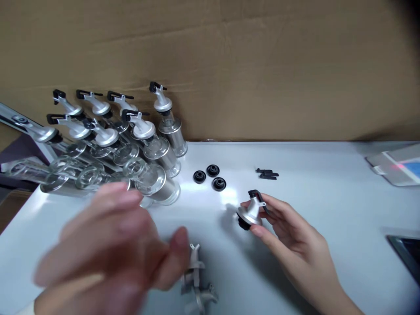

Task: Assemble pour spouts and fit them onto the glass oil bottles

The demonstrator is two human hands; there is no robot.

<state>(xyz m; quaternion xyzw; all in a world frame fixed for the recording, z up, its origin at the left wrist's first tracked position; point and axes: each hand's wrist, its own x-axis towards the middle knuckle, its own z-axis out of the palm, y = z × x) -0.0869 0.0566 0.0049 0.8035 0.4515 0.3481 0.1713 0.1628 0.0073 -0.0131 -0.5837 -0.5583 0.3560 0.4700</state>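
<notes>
In my right hand (295, 240) is a silver bottle pourer (252, 212), held between thumb and fingers above the table. It has a black flap at its spout and a black stopper underneath. My left hand (121, 245) is blurred at the lower left, thumb apart from the fingers, with nothing visible in it. Just right of its thumb, several bare grey spout pieces (198, 280) lie in a small pile. Three round black stoppers (213, 170) sit farther back, and a few thin black flaps (267, 174) lie beyond the pourer.
Several glass bottles (164, 186) stand crowded at the left, many topped with silver pourers (144, 129). A cardboard wall (262, 74) rises behind the white table (311, 166). A pale device (398, 168) and a dark tray edge (405, 258) are at the right.
</notes>
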